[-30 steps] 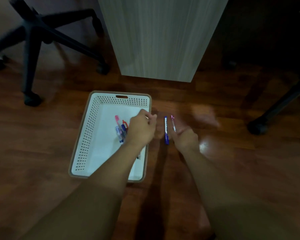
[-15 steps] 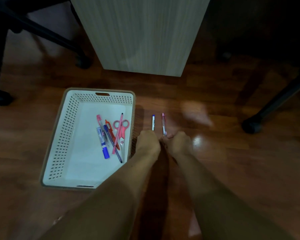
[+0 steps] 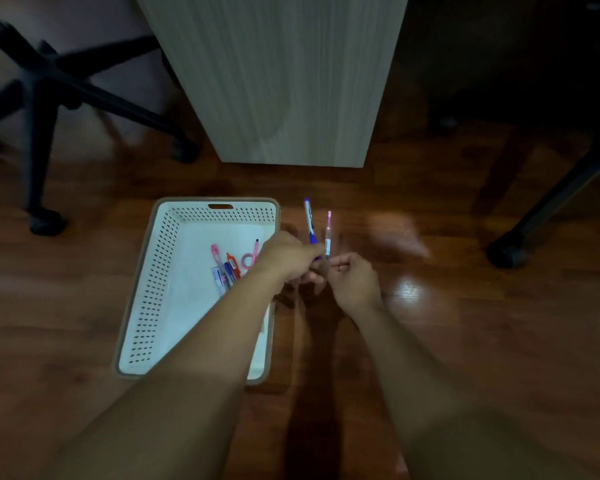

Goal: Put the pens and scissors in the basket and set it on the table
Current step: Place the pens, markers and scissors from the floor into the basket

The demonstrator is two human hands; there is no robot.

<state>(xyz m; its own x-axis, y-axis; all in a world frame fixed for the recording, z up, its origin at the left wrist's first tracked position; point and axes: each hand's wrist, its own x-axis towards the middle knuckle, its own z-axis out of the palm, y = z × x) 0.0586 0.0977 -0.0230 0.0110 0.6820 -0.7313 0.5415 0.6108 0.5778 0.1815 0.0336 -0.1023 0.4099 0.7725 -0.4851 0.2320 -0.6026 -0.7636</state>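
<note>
A white perforated basket (image 3: 160, 271) with a brown rim sits on the wooden floor. Inside lie several pens (image 3: 222, 270) and pink scissors (image 3: 247, 259), partly hidden by my left forearm. Just right of the basket, my left hand (image 3: 288, 261) is closed on the lower end of a blue pen (image 3: 309, 223), which points up and away. Beside it, my right hand (image 3: 354, 282) pinches the bottom of a pink pen (image 3: 328, 233), also upright. The two hands nearly touch.
A pale wood table panel (image 3: 284, 81) stands just behind the basket. A black office chair base (image 3: 42, 98) with casters is at the far left. Another dark chair leg and caster (image 3: 506, 254) stands at the right. The floor (image 3: 465, 323) is glossy wood.
The blue and pink pens lay on the floor right of the basket. My hands closed on their near ends and lifted them, so they now stand tilted up in my fingers.
</note>
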